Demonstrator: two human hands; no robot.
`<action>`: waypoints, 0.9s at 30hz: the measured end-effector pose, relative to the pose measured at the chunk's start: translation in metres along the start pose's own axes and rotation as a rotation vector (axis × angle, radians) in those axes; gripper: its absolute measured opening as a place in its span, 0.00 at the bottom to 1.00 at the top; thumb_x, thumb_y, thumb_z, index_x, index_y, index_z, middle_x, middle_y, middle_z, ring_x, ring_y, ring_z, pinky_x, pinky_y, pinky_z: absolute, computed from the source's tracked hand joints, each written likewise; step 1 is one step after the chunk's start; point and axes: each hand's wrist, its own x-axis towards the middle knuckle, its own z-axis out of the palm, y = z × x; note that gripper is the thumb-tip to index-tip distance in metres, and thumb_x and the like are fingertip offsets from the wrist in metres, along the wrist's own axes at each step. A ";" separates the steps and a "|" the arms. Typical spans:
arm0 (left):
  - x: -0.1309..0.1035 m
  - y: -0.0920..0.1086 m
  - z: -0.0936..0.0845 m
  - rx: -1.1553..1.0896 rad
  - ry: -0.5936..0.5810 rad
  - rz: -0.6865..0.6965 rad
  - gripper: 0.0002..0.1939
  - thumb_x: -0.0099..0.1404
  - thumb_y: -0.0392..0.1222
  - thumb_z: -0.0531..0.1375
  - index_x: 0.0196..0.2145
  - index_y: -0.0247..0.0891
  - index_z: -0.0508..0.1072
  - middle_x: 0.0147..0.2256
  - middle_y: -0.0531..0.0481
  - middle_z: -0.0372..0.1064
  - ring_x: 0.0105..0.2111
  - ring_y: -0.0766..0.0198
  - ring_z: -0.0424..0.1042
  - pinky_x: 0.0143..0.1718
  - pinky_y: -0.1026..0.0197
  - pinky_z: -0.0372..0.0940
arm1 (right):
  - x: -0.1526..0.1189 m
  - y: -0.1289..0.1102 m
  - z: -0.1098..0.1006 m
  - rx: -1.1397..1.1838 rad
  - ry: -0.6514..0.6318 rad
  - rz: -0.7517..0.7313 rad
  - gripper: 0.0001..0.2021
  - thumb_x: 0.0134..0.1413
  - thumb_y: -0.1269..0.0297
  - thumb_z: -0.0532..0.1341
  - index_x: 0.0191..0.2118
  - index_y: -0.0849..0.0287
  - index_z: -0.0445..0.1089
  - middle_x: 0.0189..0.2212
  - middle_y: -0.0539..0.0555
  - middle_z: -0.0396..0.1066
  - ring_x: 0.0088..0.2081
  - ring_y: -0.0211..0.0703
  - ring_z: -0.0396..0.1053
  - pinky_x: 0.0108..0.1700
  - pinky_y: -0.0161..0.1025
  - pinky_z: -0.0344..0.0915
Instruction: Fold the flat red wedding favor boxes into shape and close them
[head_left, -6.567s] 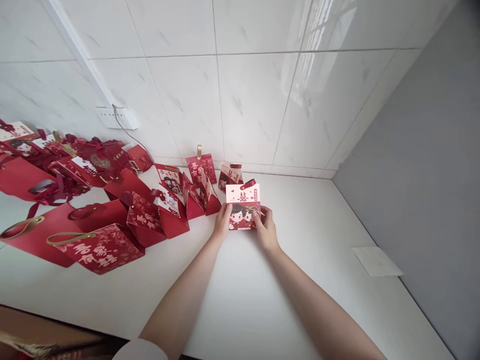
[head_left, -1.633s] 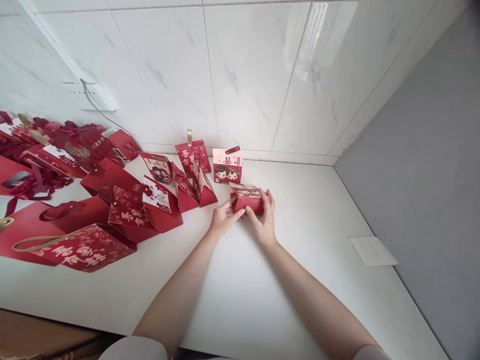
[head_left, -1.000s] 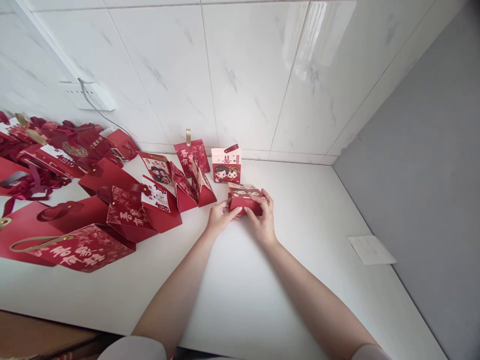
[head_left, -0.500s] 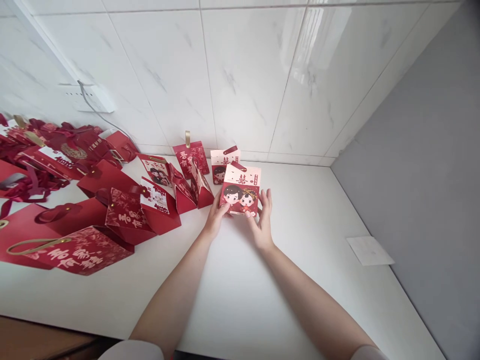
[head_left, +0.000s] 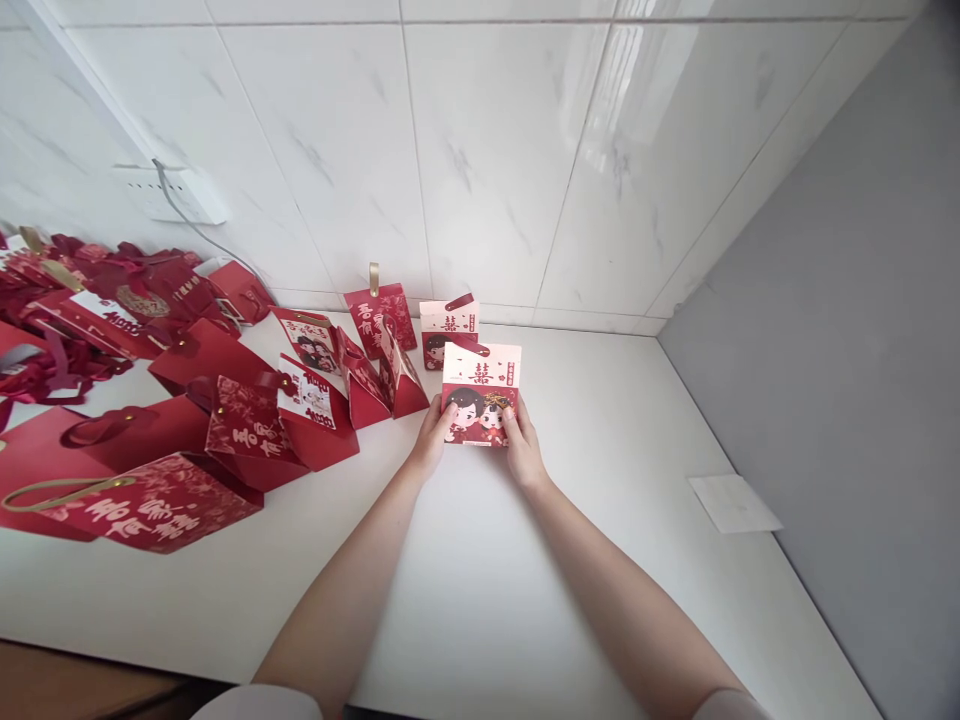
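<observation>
Between both hands is a red and cream gift box (head_left: 481, 385) with a dark red strap on top and a cartoon couple printed on its front. My left hand (head_left: 433, 437) grips its left side, the thumb lying on the front face. On the opposite side my right hand (head_left: 526, 446) holds it, thumb also on the front and the other fingers mostly hidden behind. Just behind it, partly covered, stands a similar cream and red box (head_left: 437, 318) near the wall. To its left is a red box with a gold loop handle (head_left: 380, 318).
Several red gift boxes (head_left: 259, 425) stand on the left of the white table (head_left: 600, 560), with a heap of red boxes and ribbons (head_left: 142, 290) beyond. A socket with a grey cable (head_left: 180, 195) is on the tiled wall. A white plate (head_left: 735, 503) sits at the right edge.
The held box has turned to face me more squarely and come slightly nearer. My right hand's fingers, spread before, now close against its right side.
</observation>
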 end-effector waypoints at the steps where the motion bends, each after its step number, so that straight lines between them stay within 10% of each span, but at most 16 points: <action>1: 0.000 0.000 0.001 0.009 0.007 0.003 0.25 0.62 0.56 0.63 0.50 0.39 0.70 0.47 0.44 0.74 0.51 0.51 0.72 0.51 0.53 0.66 | 0.001 0.001 0.000 -0.005 0.004 -0.003 0.28 0.64 0.48 0.55 0.66 0.51 0.56 0.63 0.53 0.63 0.62 0.51 0.64 0.64 0.54 0.61; 27: -0.003 0.009 0.007 0.012 0.045 -0.059 0.25 0.59 0.57 0.65 0.48 0.39 0.72 0.48 0.44 0.74 0.51 0.50 0.73 0.51 0.53 0.67 | 0.001 -0.001 -0.001 -0.065 -0.001 -0.006 0.28 0.64 0.45 0.54 0.64 0.52 0.58 0.63 0.55 0.63 0.61 0.49 0.64 0.62 0.52 0.62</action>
